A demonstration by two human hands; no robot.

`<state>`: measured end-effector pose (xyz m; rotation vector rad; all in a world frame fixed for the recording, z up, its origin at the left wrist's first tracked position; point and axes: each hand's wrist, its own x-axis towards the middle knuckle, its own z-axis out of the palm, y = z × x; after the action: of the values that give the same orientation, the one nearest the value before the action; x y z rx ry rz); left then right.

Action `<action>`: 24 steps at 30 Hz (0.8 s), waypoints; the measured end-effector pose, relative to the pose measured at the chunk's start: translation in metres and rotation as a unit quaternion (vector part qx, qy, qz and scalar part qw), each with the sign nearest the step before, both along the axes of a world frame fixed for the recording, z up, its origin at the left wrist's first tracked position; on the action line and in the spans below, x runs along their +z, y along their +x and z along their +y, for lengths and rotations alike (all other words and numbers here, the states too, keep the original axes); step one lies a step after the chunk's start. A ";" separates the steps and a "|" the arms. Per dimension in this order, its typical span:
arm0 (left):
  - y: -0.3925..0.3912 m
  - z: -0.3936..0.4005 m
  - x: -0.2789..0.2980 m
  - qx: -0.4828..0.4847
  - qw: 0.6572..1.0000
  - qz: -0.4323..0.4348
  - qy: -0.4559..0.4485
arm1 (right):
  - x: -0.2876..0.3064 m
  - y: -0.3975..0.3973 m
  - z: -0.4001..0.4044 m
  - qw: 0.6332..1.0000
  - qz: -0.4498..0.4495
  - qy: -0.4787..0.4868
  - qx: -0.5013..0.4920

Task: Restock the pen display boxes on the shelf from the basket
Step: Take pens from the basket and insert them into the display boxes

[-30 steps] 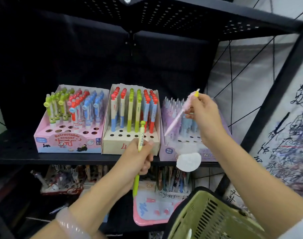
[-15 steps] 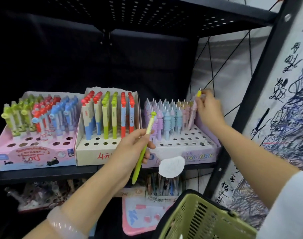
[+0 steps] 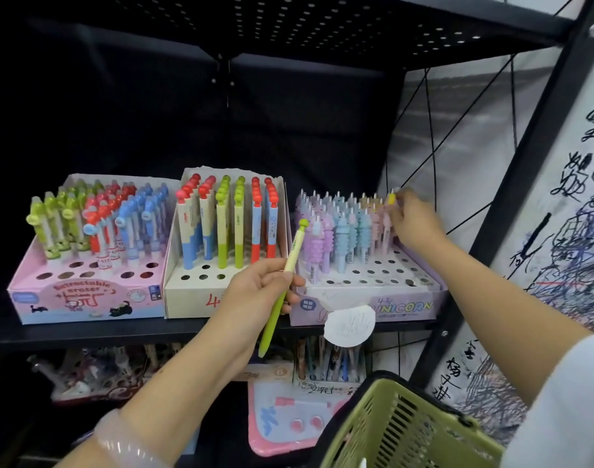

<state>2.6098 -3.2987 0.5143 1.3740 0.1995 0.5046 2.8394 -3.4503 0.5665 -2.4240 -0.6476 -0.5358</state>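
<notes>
Printed cardboard display boxes (image 3: 86,298) sit on a matt black perforated metal shelf (image 3: 86,334), holding glossy plastic pens (image 3: 228,224), above a slatted green plastic basket (image 3: 407,430) at lower right.

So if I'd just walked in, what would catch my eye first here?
Probably the three cardboard display boxes of bright pens on the black metal shelf: pink box leftmost, cream box in the middle, lilac unicorn box rightmost. Then the left hand holding a lime-green pen, and the right hand reaching into the unicorn pens.

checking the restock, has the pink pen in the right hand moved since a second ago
Yes. The pink pen went from tilted in front of the unicorn box into its back right row, upright among the others, the right hand pinching its top.
</notes>
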 end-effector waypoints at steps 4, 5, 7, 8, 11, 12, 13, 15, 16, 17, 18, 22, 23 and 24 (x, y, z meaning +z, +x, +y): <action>-0.012 0.007 0.003 0.009 1.000 -0.018 -0.019 | -0.011 -0.010 0.000 0.996 0.054 -0.072 -0.014; -0.015 0.009 0.004 0.016 0.999 -0.021 -0.025 | -0.009 -0.017 0.003 0.996 0.037 -0.072 -0.039; -0.020 0.014 0.004 0.032 0.999 -0.022 -0.032 | 0.002 -0.039 0.012 0.997 -0.031 -0.026 -0.066; -0.022 0.016 0.004 0.038 0.999 -0.023 -0.032 | 0.009 -0.053 0.020 0.997 -0.055 0.023 -0.044; -0.028 0.019 0.005 0.046 0.998 -0.027 -0.040 | 0.021 -0.114 0.047 0.978 0.029 0.144 0.146; -0.030 0.020 0.005 0.048 0.998 -0.032 -0.041 | 0.019 -0.136 0.056 0.963 0.075 0.152 0.210; -0.033 0.022 0.006 0.050 0.997 -0.037 -0.038 | 0.017 -0.156 0.065 0.947 0.119 0.148 0.258; -0.040 0.025 0.007 0.051 0.997 -0.045 -0.030 | 0.010 -0.182 0.079 0.925 0.178 0.135 0.308; -0.043 0.027 0.007 0.054 0.997 -0.047 -0.029 | 0.008 -0.189 0.086 0.918 0.191 0.130 0.321; -0.047 0.030 0.006 0.059 0.997 -0.046 -0.028 | 0.007 -0.192 0.092 0.915 0.199 0.125 0.329; -0.051 0.034 0.005 0.069 0.997 -0.042 -0.020 | 0.007 -0.194 0.098 0.913 0.205 0.124 0.331; -0.069 0.059 0.003 0.154 0.982 -0.021 0.109 | 0.019 -0.191 0.115 0.920 0.146 0.200 0.304; -0.074 0.065 0.002 0.169 0.974 -0.015 0.151 | 0.024 -0.188 0.117 0.926 0.103 0.219 0.290; -0.079 0.070 0.002 0.180 0.966 -0.009 0.185 | 0.026 -0.184 0.119 0.934 0.057 0.222 0.273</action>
<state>2.5312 -3.2287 0.5164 1.7066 0.3564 0.8913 2.6550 -3.3314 0.5929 -1.7365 -0.9824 -0.2658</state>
